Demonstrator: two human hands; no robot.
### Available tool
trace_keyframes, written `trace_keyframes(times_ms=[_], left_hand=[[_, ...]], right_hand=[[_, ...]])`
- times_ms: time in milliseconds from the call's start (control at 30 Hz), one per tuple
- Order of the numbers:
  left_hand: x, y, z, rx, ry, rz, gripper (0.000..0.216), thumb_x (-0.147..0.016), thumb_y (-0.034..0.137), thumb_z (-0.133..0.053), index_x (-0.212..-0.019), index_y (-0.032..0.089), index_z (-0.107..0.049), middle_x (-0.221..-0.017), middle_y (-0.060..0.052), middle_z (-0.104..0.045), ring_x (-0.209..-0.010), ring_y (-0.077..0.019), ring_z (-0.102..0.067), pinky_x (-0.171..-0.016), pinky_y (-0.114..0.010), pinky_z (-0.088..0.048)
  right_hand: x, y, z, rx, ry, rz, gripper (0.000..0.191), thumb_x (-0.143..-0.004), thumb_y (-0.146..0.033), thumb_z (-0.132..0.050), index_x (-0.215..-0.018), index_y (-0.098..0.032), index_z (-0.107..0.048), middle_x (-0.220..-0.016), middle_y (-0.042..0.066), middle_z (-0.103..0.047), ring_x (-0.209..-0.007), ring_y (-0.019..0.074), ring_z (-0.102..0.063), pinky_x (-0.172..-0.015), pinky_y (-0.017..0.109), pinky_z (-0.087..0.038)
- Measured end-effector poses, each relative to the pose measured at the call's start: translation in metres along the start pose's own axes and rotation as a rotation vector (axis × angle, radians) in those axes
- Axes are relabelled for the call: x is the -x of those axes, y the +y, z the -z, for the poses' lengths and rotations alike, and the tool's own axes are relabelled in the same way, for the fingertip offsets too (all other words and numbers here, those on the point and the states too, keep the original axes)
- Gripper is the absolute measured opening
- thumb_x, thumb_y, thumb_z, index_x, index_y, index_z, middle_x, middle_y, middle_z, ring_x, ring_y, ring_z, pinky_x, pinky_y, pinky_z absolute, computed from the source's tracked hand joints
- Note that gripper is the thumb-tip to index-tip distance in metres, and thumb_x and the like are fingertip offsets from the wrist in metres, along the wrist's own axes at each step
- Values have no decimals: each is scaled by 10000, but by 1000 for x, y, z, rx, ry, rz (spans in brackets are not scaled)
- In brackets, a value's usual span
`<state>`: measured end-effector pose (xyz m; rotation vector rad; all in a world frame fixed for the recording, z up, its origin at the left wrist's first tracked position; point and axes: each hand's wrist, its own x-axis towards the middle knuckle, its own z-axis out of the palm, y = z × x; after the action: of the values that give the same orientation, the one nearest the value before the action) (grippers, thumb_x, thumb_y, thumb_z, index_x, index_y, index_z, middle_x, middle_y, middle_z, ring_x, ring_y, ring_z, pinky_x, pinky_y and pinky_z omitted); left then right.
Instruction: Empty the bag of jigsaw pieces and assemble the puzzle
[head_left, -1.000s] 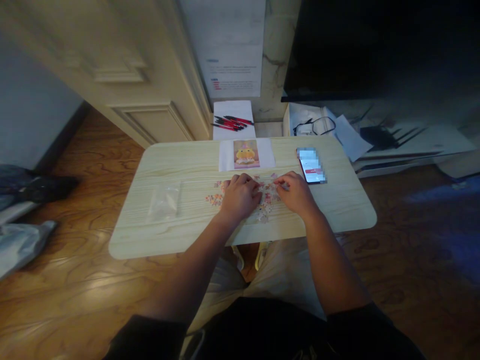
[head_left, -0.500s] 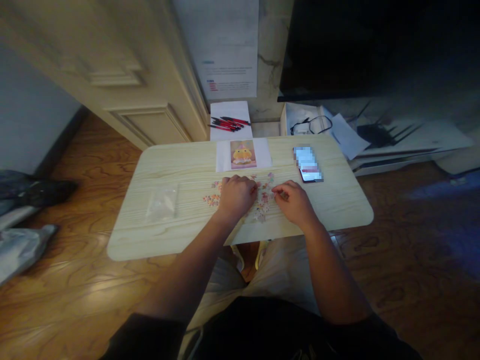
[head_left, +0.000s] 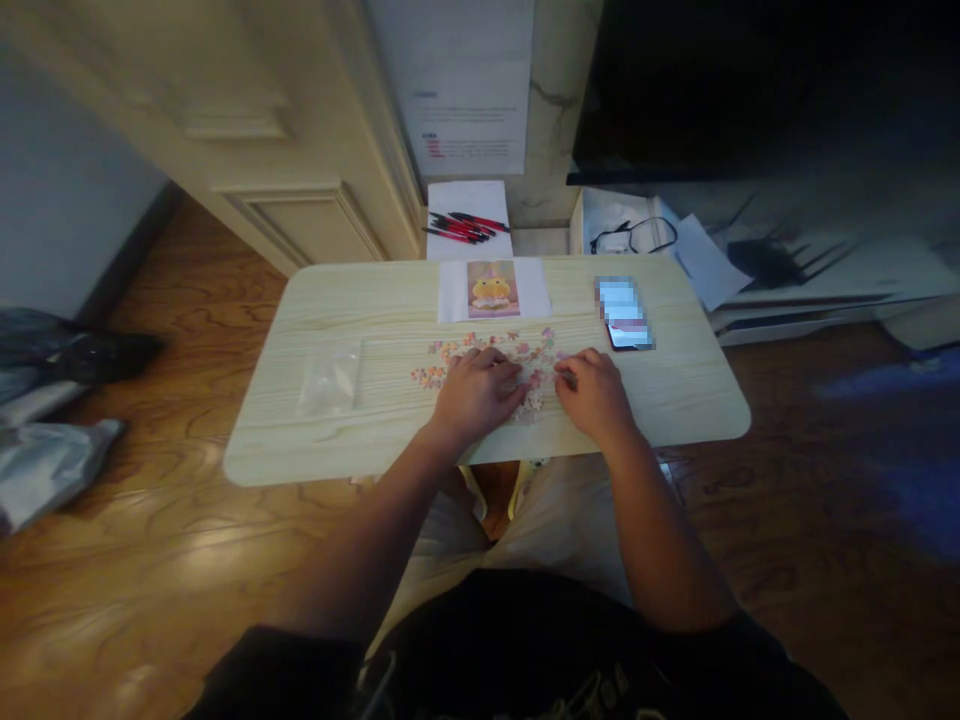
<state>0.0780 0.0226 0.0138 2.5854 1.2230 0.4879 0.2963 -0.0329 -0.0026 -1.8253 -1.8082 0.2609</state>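
First, check the table (head_left: 337, 300): set higher in the head view than half a second before, near edge closer to mid-frame, a shift of the camera rather than of the furniture. Next, locate the left hand (head_left: 480, 392), palm down on the near part of the puzzle pieces (head_left: 536, 352), fingers bent and close together, resting rather than clasping, drawn back toward the near edge compared with both earlier frames. Locate the right hand (head_left: 596, 392) just beside it, knuckles up, thumb and forefinger brought tip to tip over one piece; cannot tell whether gripping that piece or only pressing it to the board. Take the pull-back as handling now centred on the small cluster between the two hands. Confirm the printed picture (head_left: 493, 288) at the far edge, the phone (head_left: 626, 315) to its right and the clear bag (head_left: 330, 378) well apart on the left, all placed as before relative to the table. Finally, find the puzzle pieces loose on the table between picture and hands: an arc of them exposed beyond the knuckles, formerly covered by the fingers, a few hidden under the left palm, a few more between the fingertips of both hands.
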Motion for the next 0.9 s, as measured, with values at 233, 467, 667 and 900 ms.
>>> trace_keyframes(times_ms=[233,467,667,900], left_hand=[[26,1,-1,79,9,-50,301,-994,450,-573,-1149,288,-775,-1218,-75,-688,-1117,-264,-580,-985,-445,-430],[38,3,-2,32,17,-25,294,-1011,415,-546,-1122,286,-786,-1227,-82,-690,-1137,-274,-571,-975,-463,-413],[40,5,3,-44,33,16,314,-979,420,-588,-1205,274,-749,-1248,-97,-673,-1159,-301,-561,-954,-486,-401],[25,16,0,-90,45,76,286,-977,385,-569,-1164,265,-749,-1221,-99,-678,-1144,-317,-564,-919,-490,-416]], right_hand=[[11,-23,-4,-48,-122,110,227,-893,-225,-706,-1109,-253,-772,-1092,94,-655,-1096,297,-591,-1018,480,-484],[21,-18,-10,-70,-77,66,170,-924,-225,-682,-1086,-238,-732,-1110,98,-675,-1097,291,-620,-1013,475,-496],[17,-20,-5,-126,-46,57,108,-911,-164,-655,-998,-226,-668,-1049,79,-697,-1050,267,-638,-960,435,-508],[25,-19,3,-173,-82,87,128,-863,-114,-692,-848,-234,-651,-933,27,-673,-923,210,-632,-851,339,-505]])
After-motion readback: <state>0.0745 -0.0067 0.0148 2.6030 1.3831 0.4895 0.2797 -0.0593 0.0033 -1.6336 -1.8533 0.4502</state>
